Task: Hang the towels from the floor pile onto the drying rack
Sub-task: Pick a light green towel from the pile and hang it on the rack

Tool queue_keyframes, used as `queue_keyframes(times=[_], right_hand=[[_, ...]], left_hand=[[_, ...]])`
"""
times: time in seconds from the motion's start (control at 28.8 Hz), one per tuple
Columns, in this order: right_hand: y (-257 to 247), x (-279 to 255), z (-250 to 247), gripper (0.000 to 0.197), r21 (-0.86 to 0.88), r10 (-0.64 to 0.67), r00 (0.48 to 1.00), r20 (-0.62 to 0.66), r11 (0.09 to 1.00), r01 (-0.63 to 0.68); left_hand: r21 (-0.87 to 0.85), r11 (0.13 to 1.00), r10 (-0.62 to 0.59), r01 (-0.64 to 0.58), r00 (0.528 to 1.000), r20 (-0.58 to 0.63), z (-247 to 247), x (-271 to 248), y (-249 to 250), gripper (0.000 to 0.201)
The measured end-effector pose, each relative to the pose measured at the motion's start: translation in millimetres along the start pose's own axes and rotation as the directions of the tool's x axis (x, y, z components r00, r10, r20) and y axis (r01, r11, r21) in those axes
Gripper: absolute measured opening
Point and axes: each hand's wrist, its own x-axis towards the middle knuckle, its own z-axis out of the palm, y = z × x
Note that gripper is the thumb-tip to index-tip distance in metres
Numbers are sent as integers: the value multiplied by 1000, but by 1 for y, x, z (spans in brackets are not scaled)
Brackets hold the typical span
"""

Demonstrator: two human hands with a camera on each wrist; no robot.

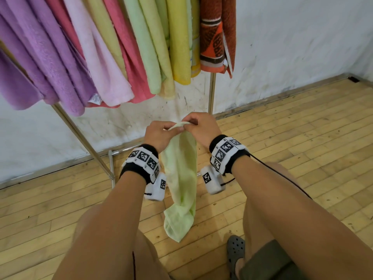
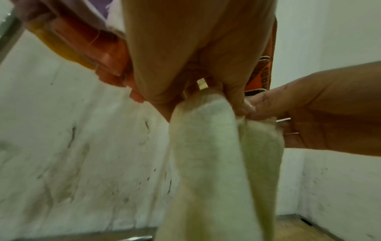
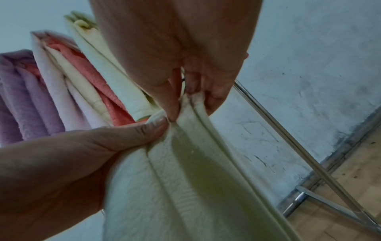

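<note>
A pale green towel hangs down between my forearms, its lower end above the wooden floor. My left hand and my right hand pinch its top edge side by side, fingertips almost touching. In the left wrist view the towel drops from my curled fingers. The right wrist view shows the thumb and fingers of my right hand pinching a fold of the towel. The drying rack stands just beyond, loaded with several hung towels in purple, pink, green, yellow and orange.
A slanted metal rack leg and a low crossbar stand to the left of my hands. A white wall is close behind the rack. My foot in a grey clog is on the wooden floor.
</note>
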Motion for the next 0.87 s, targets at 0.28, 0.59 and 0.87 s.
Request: queue_keyframes(times=[0.28,0.59,0.87], right_hand=[[-77,17,-46,14,-89,-123,989,-82,989,116],[-203,37,-122,17,-143,-287,953,-96,952,272],[-282,54,-173,17,-164,-406,909,-96,907,388]], left_hand=[[213,971,113,-112,994,4,-45,7,83,4],[441,878,253,-187,963,-95,-126,13,211,25],[431,872,338,-234,923,-182,-164,23,292,15]])
